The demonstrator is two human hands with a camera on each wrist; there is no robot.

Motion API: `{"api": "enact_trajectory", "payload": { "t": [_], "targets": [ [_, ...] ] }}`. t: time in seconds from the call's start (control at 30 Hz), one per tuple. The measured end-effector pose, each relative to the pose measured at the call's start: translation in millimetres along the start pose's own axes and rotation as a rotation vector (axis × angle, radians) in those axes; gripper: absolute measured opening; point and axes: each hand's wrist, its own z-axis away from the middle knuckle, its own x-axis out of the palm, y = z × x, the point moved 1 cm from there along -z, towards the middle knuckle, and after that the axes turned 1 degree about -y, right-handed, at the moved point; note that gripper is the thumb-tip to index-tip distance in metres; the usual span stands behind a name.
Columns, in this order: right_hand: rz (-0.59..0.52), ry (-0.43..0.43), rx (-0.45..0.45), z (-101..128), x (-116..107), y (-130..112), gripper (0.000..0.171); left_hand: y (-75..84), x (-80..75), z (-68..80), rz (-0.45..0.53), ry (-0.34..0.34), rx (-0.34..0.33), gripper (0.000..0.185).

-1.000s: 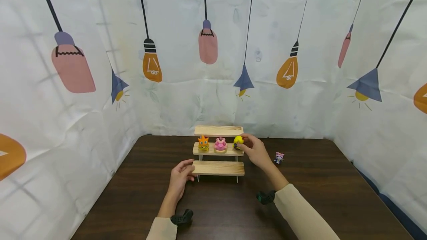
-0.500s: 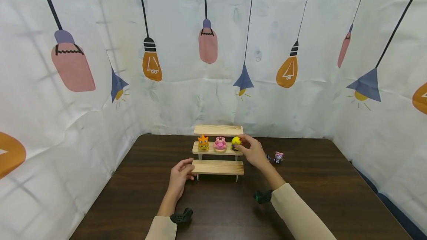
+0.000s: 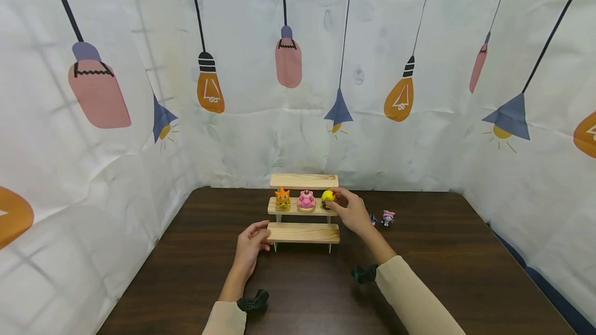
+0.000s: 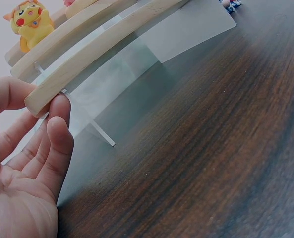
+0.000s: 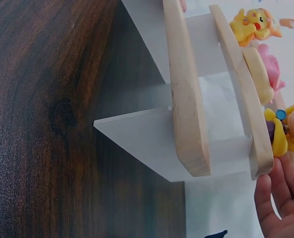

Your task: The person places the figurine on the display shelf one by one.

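Observation:
A three-tier wooden shelf (image 3: 303, 232) stands mid-table. On its middle board sit an orange figure (image 3: 282, 198), a pink figure (image 3: 306, 200) and a yellow figure (image 3: 327, 196). My right hand (image 3: 336, 201) pinches the yellow figure (image 5: 279, 136) at the board's right end, and its fingers (image 5: 280, 198) curl beside the board. My left hand (image 3: 264, 235) holds the left end of the bottom board (image 4: 102, 54) between thumb and fingers (image 4: 57, 134). The orange figure (image 4: 30, 22) shows above it.
Two small figures, one purple-pink (image 3: 388, 217) and one bluish (image 3: 373, 218), stand on the dark wooden table (image 3: 442, 262) right of the shelf. The shelf's top board (image 3: 303, 180) is bare. Fabric walls printed with lamps close in the back and both sides.
My right hand has shifted the yellow figure slightly left and down along the middle board. The left hand has stayed at the bottom board's end.

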Motion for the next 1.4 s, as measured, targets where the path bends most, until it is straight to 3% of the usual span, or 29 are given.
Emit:
{"api": "enact_trajectory", "payload": {
  "t": [0.8, 1.03, 1.4],
  "targets": [
    [-0.045, -0.033, 0.001, 4, 2, 5, 0.048, 0.1, -0.3, 1.4, -0.017, 0.006, -0.010, 0.037],
    [-0.141, -0.020, -0.023, 12, -5, 11, 0.046, 0.3, 0.9, 2.0, -0.009, 0.010, -0.007, 0.036],
    [-0.287, 0.069, 0.068, 43, -38, 48, 0.031, -0.6, -0.2, 1.4, -0.012, 0.012, -0.008, 0.037]
  ]
}}
